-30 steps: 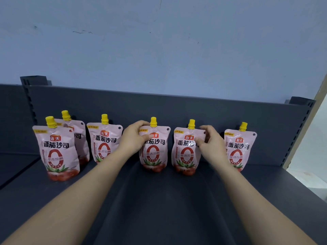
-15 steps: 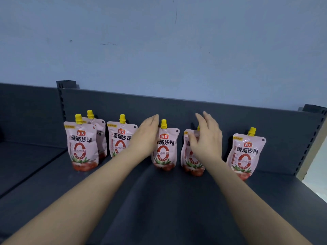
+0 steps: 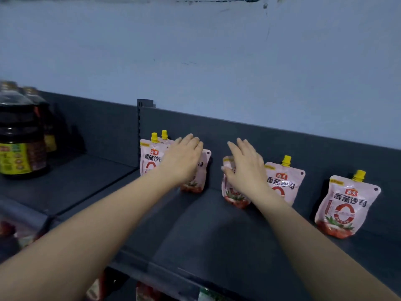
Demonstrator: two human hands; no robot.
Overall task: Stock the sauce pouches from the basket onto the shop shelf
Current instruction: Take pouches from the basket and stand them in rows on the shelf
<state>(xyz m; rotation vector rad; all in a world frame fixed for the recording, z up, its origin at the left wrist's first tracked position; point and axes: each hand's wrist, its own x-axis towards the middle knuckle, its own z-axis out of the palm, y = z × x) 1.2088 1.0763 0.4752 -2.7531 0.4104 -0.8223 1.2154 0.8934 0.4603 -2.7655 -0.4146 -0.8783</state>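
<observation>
From my remote seat, the front pouch stands at centre left of the frame, at the back of the dark shelf. A second pouch is tucked behind it (only its yellow cap and top edge show). Just to the right, a third pouch is half covered by the left hand. A fourth pouch sits mid-frame under the right hand, with a fifth pouch just beside it. A sixth pouch stands well apart at the right. Both hands have their fingers straight and slightly spread, gripping nothing, and I cannot tell whether the palms actually touch the pouches. All the pouches are upright against the grey back panel. On the next shelf bay, at the left edge of the frame, are dark sauce jars, and a pale blue wall fills the top.
</observation>
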